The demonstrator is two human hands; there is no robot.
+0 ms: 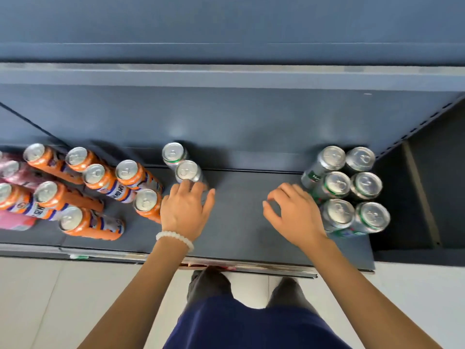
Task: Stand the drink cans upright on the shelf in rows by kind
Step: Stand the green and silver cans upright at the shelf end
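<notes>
The left hand (186,210), fingers spread and holding nothing, touches the nearer silver can (188,171), upright just beyond its fingertips; the right hand (293,212), loosely curled and empty, lies well apart.

Orange cans (95,173) stand upright at the shelf's (239,222) left, silver-green cans (347,187) clustered right, two centre-back.

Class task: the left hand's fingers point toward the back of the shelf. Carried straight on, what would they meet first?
Most likely the nearer silver can of the middle pair; the left hand fingertips already seem to reach it, though blur hides contact.
</notes>
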